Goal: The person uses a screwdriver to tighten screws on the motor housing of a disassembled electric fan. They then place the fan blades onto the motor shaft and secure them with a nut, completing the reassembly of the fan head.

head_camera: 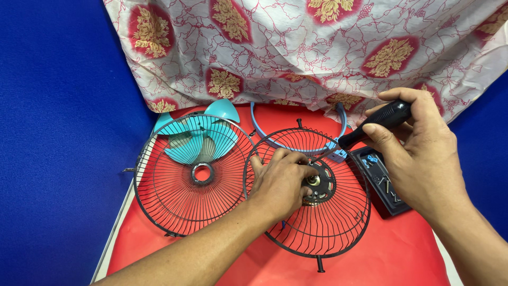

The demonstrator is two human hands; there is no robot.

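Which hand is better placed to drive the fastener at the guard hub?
Right. The right hand holds the screwdriver, tip angled toward the hub of the rear guard. The left hand rests on the hub, steadying it.

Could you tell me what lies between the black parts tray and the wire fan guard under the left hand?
In the head view, the blue ring's clasp and the screwdriver shaft lie between the tray and the guard.
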